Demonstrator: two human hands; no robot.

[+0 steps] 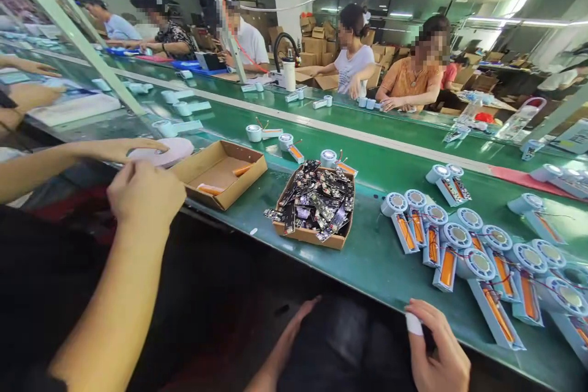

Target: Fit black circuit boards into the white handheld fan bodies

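My left hand (146, 191) is raised at the left with its fingers curled in. It is beside a white roll of tape (177, 152) and a shallow cardboard box (245, 187) with a few orange battery-like pieces. Whatever its fingertips hold is hidden. My right hand (438, 343), with a white wrap on one fingertip, is at the bench's front edge; its fingers are loosely bent and nothing shows in them. Beyond it lie several light-blue handheld fan bodies (457, 236) with orange cells and thin wires. A cardboard tray (321, 241) heaped with black circuit boards (316, 196) stands between my hands.
Another person's hand (114, 150) reaches over the tape roll from the left. A green conveyor belt (390, 162) runs behind the bench, carrying more blue fan parts (285, 142). Several people sit along its far side. A slanted metal post (78, 30) rises at left.
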